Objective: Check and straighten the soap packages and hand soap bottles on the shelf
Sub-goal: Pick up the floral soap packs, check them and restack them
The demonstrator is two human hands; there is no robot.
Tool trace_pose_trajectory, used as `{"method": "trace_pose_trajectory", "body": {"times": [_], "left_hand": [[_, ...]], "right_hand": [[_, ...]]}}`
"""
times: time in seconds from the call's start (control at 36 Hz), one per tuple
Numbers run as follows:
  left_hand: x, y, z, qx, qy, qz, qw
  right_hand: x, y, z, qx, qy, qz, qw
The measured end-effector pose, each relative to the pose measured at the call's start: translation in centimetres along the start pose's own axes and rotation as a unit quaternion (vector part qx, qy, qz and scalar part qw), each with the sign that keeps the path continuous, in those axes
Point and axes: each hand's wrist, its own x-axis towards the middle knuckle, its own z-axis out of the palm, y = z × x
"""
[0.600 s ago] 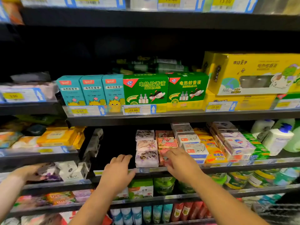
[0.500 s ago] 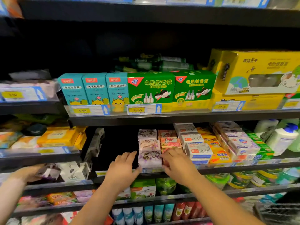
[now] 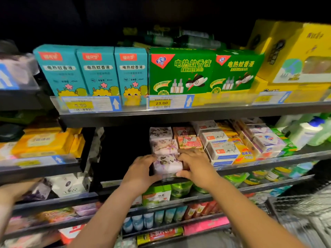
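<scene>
The front soap package (image 3: 167,164) is pale lilac and white, printed with purple flowers. Right of it are orange-pink packages (image 3: 189,142), then white boxes (image 3: 223,151) with blue bands, yellow packages (image 3: 245,153) and green packages (image 3: 287,144). Farther right, a white bottle (image 3: 304,134) has a blue cap. Above the soap package, teal boxes (image 3: 96,72) show yellow creatures and pink blossoms, and green boxes (image 3: 182,72) carry red triangles and yellow lettering. The price tag (image 3: 161,103) is yellow.

Both forearms show bare from the wrists down toward 6 o'clock; the left hand (image 3: 141,171) and right hand (image 3: 195,169) are bare as well.
</scene>
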Motion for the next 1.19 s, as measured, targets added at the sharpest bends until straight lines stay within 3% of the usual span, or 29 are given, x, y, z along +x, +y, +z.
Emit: {"method": "trace_pose_trajectory", "body": {"times": [0.19,0.39,0.53,0.69,0.83,1.03,1.19], "left_hand": [[-0.5,1.2,0.8,-0.063,0.043,-0.011,0.997],[-1.5,0.6,0.3,-0.22,0.062,0.026,0.973],[-1.8,0.2,-0.8,-0.306,0.055,0.056,0.949],[-1.9,0.8,-1.1,-0.34,0.081,0.06,0.935],[-2.1,0.7,-0.5,-0.393,0.045,0.038,0.918],[-2.2,0.6,0.0,-0.505,0.052,-0.002,0.861],[-2.5,1.1,0.2,-0.51,0.042,0.025,0.859]], "right_hand": [[0.0,0.2,0.2,0.023,0.016,0.001,1.0],[-0.7,0.9,-0.1,0.155,0.085,-0.041,0.983],[-0.2,0.5,-0.7,0.358,0.058,-0.008,0.932],[0.1,-1.1,-1.2,0.456,0.058,0.015,0.888],[0.6,-2.1,-1.3,0.518,0.037,0.084,0.85],[-0.2,-2.6,-1.6,0.499,-0.025,0.11,0.859],[-1.2,-3.2,-1.8,0.587,-0.036,0.114,0.801]]}}
